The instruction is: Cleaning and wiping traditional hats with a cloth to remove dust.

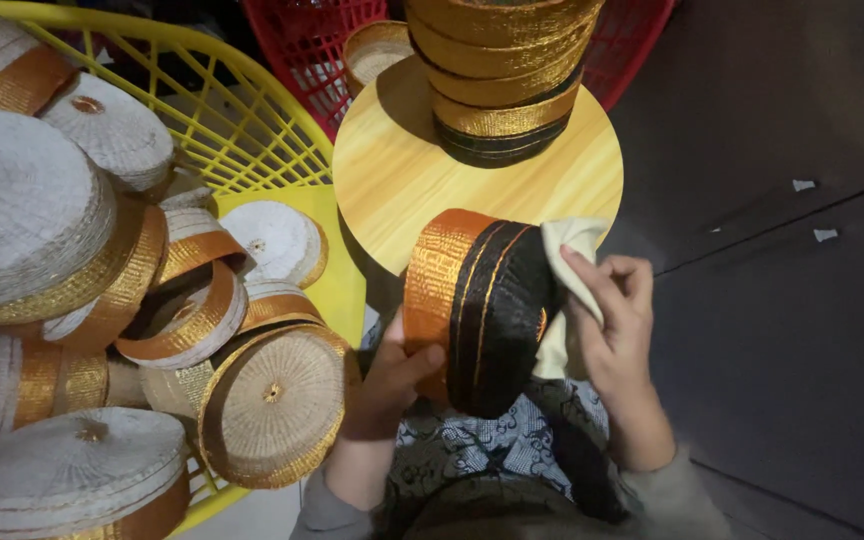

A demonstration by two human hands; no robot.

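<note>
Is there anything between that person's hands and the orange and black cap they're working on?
The left hand grips the cap directly, with nothing between. The right hand presses a pale cloth against the cap's black side, so the cloth lies between them.

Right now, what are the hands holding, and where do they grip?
Left hand grips the cap by its gold band; right hand presses a cloth against its black end.
</note>
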